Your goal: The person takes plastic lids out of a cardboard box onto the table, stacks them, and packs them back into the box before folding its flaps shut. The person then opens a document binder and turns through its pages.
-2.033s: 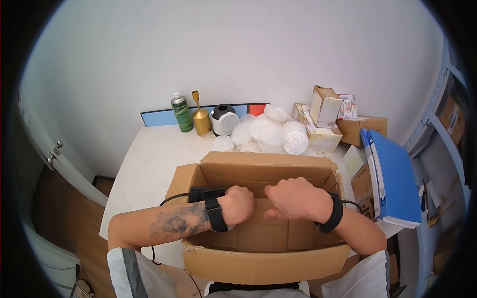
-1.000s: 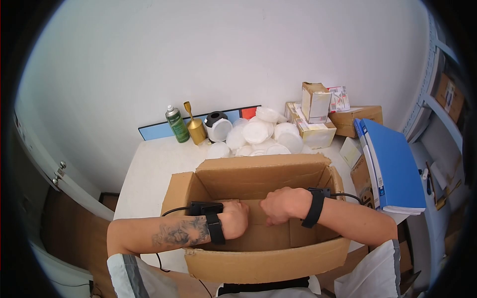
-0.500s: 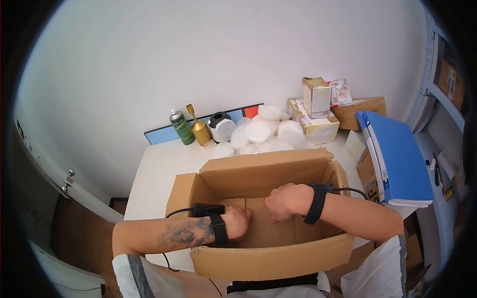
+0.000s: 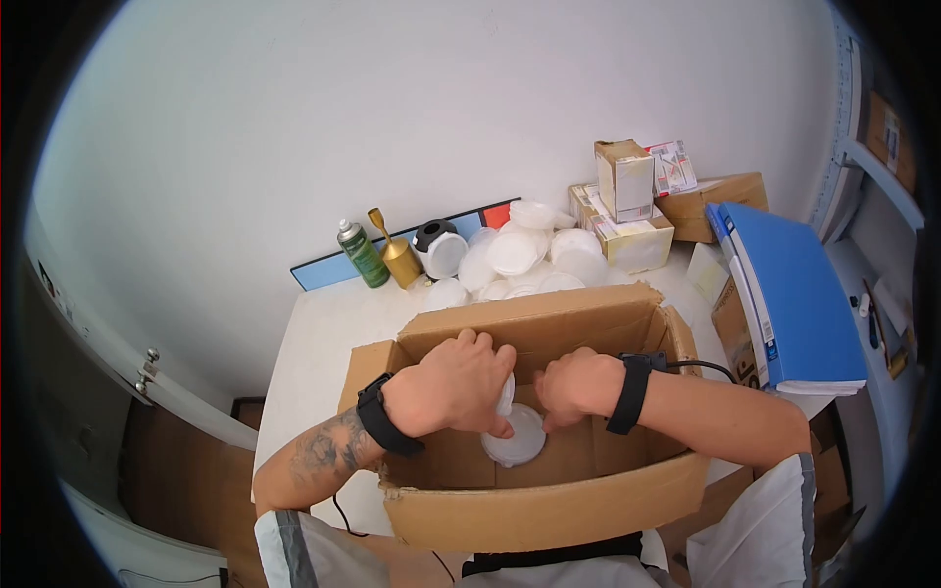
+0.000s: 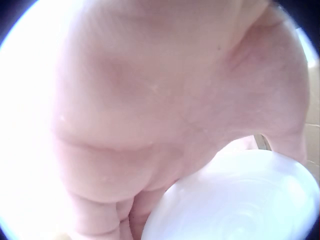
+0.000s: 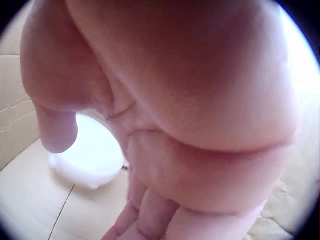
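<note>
My left hand (image 4: 453, 384) is over the open cardboard box (image 4: 544, 516), gripping a white, translucent plastic lid (image 4: 507, 395) between thumb and fingers. In the left wrist view a broad white disc (image 5: 240, 197) shows between the thumb and fingers. Below it, inside the box, is another round white lid (image 4: 517, 436), close under the left thumb. My right hand (image 4: 580, 384) is inside the box to the right, its fingers loosely bent and its thumb right at the lower lid's edge. In the right wrist view a white plastic piece (image 6: 95, 155) appears beyond that thumb.
Behind the box, a pile of white plastic lids (image 4: 529, 250) covers the table. Left of it stand a green spray can (image 4: 364, 255), a gold candle holder (image 4: 400, 260) and a black-and-white round item (image 4: 439, 247). Small cartons (image 4: 627, 220) and a blue binder (image 4: 789, 294) are at right.
My left hand has risen from low in the box and turned, now with a lid in its grip. A round lid now shows between the hands. The right hand has stayed nearly in place.
</note>
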Demonstrator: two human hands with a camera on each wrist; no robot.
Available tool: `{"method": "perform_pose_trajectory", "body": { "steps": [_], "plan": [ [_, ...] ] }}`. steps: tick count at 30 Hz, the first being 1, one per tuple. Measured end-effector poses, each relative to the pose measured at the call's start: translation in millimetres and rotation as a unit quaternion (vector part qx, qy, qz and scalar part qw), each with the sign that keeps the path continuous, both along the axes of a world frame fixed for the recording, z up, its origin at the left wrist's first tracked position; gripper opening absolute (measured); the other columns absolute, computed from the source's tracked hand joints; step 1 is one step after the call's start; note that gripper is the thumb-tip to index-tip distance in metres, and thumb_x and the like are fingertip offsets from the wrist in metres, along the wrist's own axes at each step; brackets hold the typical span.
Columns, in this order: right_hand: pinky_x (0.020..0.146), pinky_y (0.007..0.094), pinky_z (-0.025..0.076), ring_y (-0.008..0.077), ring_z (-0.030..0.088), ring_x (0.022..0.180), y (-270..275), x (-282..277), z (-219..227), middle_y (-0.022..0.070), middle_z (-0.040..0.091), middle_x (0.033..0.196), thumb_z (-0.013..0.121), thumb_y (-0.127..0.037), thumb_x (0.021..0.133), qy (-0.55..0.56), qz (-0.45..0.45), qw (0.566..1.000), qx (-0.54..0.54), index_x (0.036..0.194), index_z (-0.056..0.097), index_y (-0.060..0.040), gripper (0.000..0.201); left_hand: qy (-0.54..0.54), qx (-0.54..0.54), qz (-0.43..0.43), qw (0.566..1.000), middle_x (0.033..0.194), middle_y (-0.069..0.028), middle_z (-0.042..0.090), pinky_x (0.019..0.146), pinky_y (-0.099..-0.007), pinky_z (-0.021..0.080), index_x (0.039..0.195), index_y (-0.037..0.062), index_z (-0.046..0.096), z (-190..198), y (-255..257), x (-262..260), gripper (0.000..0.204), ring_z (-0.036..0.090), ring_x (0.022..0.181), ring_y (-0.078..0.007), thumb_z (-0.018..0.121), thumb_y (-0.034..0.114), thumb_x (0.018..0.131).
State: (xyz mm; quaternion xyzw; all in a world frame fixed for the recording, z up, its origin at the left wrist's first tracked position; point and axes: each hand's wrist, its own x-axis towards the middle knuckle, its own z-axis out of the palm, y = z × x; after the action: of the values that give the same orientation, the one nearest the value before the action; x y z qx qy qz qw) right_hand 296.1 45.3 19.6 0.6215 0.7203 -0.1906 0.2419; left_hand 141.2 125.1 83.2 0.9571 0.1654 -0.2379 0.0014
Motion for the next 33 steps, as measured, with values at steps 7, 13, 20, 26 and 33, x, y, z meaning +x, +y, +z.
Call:
{"method": "perform_pose_trajectory", "body": {
  "steps": [7, 13, 20, 26, 33],
  "plan": [
    [0.097, 0.0496, 0.056, 0.0403, 0.070, 0.115, 5.0, 2.3, 10.6, 0.0253, 0.072, 0.119, 0.070, -0.070, 0.089, 0.119, -0.042, 0.989, 0.071, 0.135, 0.053, 0.0054, 0.090, -0.151, -0.029, 0.005, 0.988, 0.116, -0.0259, 0.064, 0.097, -0.0468, 0.052, 0.146, -0.0025, 0.049, 53.6, 4.8, -17.6, 0.101, 0.064, 0.111, -0.0428, 0.090, 0.055, 0.075],
    [0.098, 0.0513, 0.056, 0.0455, 0.066, 0.119, -2.1, -23.3, -24.7, 0.0267, 0.062, 0.132, 0.086, -0.051, 0.082, 0.140, 0.050, 0.988, 0.036, 0.133, 0.056, 0.0006, 0.079, -0.412, 0.145, 0.018, 0.899, 0.138, -0.0301, 0.056, 0.103, -0.0503, 0.051, 0.158, 0.0044, 0.039, 70.3, 42.8, 11.4, 0.111, 0.058, 0.125, -0.0468, 0.088, 0.059, 0.075],
    [0.093, 0.0509, 0.058, 0.0445, 0.070, 0.113, -1.6, -37.1, -47.8, 0.0284, 0.071, 0.116, 0.092, -0.030, 0.076, 0.165, 0.127, 0.978, -0.002, 0.132, 0.058, 0.0024, 0.073, -0.353, 0.073, -0.009, 0.933, 0.108, -0.0198, 0.070, 0.088, -0.0467, 0.056, 0.125, 0.0014, 0.066, 24.0, 25.3, 22.1, 0.059, 0.068, 0.103, -0.0378, 0.085, 0.039, 0.084],
    [0.089, 0.0519, 0.059, 0.0458, 0.072, 0.108, -1.9, -41.2, -32.3, 0.0290, 0.074, 0.104, 0.089, -0.025, 0.080, 0.152, 0.123, 0.980, 0.034, 0.123, 0.062, 0.0043, 0.058, -0.406, 0.122, -0.024, 0.905, 0.091, -0.0150, 0.070, 0.076, -0.0459, 0.057, 0.100, 0.0017, 0.072, -7.6, 46.1, 11.1, 0.036, 0.071, 0.089, -0.0352, 0.084, 0.032, 0.084],
    [0.085, 0.0495, 0.056, 0.0419, 0.071, 0.103, 5.5, -20.9, 34.4, 0.0228, 0.073, 0.100, 0.088, -0.034, 0.082, 0.213, 0.112, 0.970, 0.001, 0.107, 0.067, 0.0036, 0.050, -0.458, 0.096, -0.009, 0.884, 0.087, -0.0146, 0.070, 0.069, -0.0456, 0.056, 0.096, 0.0026, 0.072, -11.4, 39.1, 2.2, 0.025, 0.071, 0.083, -0.0356, 0.079, 0.025, 0.087]
  ]
}}
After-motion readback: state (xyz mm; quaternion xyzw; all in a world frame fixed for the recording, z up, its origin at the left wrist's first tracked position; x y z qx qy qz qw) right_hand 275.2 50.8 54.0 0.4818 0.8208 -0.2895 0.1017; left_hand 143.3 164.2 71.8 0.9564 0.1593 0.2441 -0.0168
